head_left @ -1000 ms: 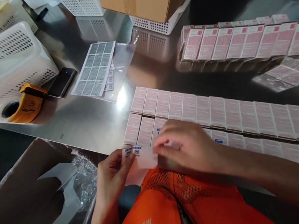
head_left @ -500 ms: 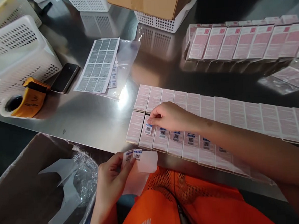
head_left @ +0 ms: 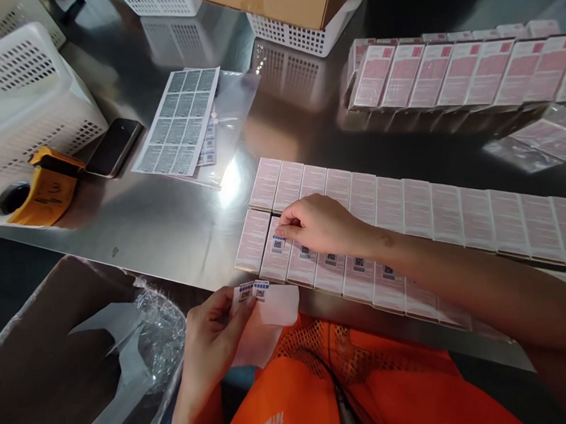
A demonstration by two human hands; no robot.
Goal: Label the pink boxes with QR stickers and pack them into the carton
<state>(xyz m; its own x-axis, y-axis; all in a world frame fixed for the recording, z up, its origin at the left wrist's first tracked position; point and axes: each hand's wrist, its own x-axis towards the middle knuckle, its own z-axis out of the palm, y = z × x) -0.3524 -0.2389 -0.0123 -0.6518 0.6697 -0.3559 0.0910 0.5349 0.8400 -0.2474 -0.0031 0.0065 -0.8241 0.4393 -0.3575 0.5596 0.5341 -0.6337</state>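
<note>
- Orange garment [head_left: 285, 404] with mesh panels, at the near edge.
- Left hand [head_left: 208, 338], thumb and forefinger pinched on a white backing sheet [head_left: 276, 305]; two small QR labels [head_left: 260, 292] side by side on it, beside the thumb; right end of sheet free.
- Open brown carton [head_left: 33, 355], left of the left hand; white paper strips [head_left: 125, 375] and crumpled clear film [head_left: 163, 341] inside.
- Front row of pale pink boxes [head_left: 270, 267], side by side on a steel table [head_left: 179, 237].
- Single QR label [head_left: 278, 245], on the second box from the left; similar labels on boxes to its right, partly hidden by the right forearm.
- Right hand [head_left: 317, 221], above the boxes, thumb and fingertips drawn narrowly together at that label's upper edge; gripping or only pressing, cannot tell.
- Back row of pale pink boxes [head_left: 417, 207], just behind the front one.
- Orange-and-white holder [head_left: 47, 194], handwritten black mark; dark phone [head_left: 115, 147] just beside.
- Printed sheet [head_left: 176, 122], overlapping a clear plastic bag [head_left: 238, 106].
- White perforated basket [head_left: 16, 87], far left.
- Film-wrapped pink boxes [head_left: 457, 76], far right.
- Taped cardboard box [head_left: 280, 1], above another white basket [head_left: 296, 35].
</note>
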